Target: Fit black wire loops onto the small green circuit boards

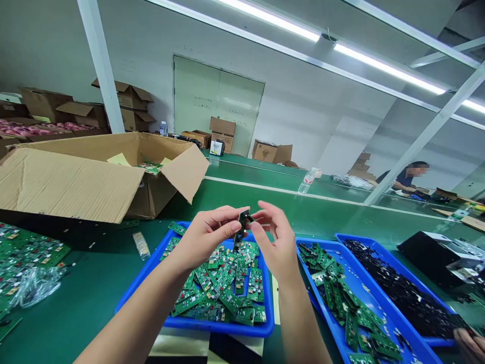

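Observation:
My left hand (212,230) pinches a small narrow green circuit board (240,233), held upright above the tray. My right hand (276,235) is at the board's right side, thumb and finger closed on a small black part (250,218) at its upper edge. Whether that part is fixed to the board I cannot tell. Below both hands, a blue tray (270,323) holds many loose green circuit boards (217,283).
To the right stand a blue tray (350,268) of green boards and another (441,339) of small black parts. Another person's hand (470,344) shows at the lower right. An open cardboard box (68,177) and a pile of boards (26,253) are at left.

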Motion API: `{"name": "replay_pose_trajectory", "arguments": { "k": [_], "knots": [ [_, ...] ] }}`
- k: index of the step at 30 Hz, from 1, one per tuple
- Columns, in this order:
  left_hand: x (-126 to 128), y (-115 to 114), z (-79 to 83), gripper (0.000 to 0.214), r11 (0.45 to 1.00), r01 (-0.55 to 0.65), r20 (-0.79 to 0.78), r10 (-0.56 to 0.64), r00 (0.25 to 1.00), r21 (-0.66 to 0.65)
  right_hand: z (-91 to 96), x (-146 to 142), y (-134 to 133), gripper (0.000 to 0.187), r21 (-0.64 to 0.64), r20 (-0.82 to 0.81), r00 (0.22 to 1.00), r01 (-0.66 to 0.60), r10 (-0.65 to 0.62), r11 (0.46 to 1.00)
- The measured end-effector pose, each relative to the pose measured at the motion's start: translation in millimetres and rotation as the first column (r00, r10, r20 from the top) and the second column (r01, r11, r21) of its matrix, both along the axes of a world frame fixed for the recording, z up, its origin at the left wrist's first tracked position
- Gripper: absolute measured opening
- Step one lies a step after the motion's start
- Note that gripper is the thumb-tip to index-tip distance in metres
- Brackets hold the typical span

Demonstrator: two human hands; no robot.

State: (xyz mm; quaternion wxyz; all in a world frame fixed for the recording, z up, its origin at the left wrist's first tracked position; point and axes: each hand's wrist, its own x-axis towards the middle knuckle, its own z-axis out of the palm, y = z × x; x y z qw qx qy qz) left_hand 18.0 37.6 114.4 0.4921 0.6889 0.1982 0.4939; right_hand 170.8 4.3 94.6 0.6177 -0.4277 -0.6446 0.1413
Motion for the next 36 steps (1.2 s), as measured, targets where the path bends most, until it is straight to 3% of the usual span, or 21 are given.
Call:
{"name": "replay_pose_trajectory", "arguments": {
  "k": [3,9,14,19,21,24,26,30,36],
  "knots": [
    [0.6,1.3,-2.6,0.03,0.996,0.04,0.045,-0.036,0.998,-0.076,2.0,-0.1,-2.4,0.012,0.102,0.097,0.995,0.028,-0.038,0.994],
    [3.6,1.3,-4.4,0.033,0.971,0.113,0.149,-0.082,0.986,-0.213,4.5,-0.4,-4.1,0.012,0.289,0.172,0.962,0.156,-0.211,0.945],
    [2.7,0.8,-3.0,0.031,0.982,0.149,0.01,-0.149,0.989,-0.114,1.8,1.5,1.7,0.013,0.397,0.161,0.936,0.23,-0.314,0.888],
    [2.2,1.0,-0.4,0.032,0.978,0.186,-0.13,-0.198,0.972,-0.098,-2.6,0.0,6.4,0.017,0.49,0.081,0.921,0.297,-0.382,0.82],
    [2.6,0.2,-0.2,0.027,0.984,0.165,-0.139,-0.173,0.975,-0.068,-4.0,-1.3,7.2,0.021,0.464,0.041,0.942,0.278,-0.334,0.841],
    [3.3,-0.2,-2.4,0.027,0.997,0.06,-0.101,-0.055,0.993,0.042,-3.9,-0.7,4.9,0.039,0.349,-0.086,0.979,0.205,-0.186,0.915],
    [3.5,0.6,-4.8,0.028,0.987,-0.033,-0.075,0.045,0.996,0.16,-2.2,1.9,0.8,0.032,0.263,-0.152,0.981,0.158,-0.121,0.952],
    [3.2,3.1,-8.5,0.028,0.922,-0.111,-0.069,0.147,0.987,0.371,2.6,6.5,-8.1,0.014,0.138,-0.036,0.997,0.078,-0.074,0.987],
    [2.0,3.4,-7.1,0.029,0.866,-0.097,-0.1,0.167,0.981,0.491,5.8,6.4,-10.1,0.008,0.196,0.063,0.996,0.042,-0.055,0.98]
  ]
}}
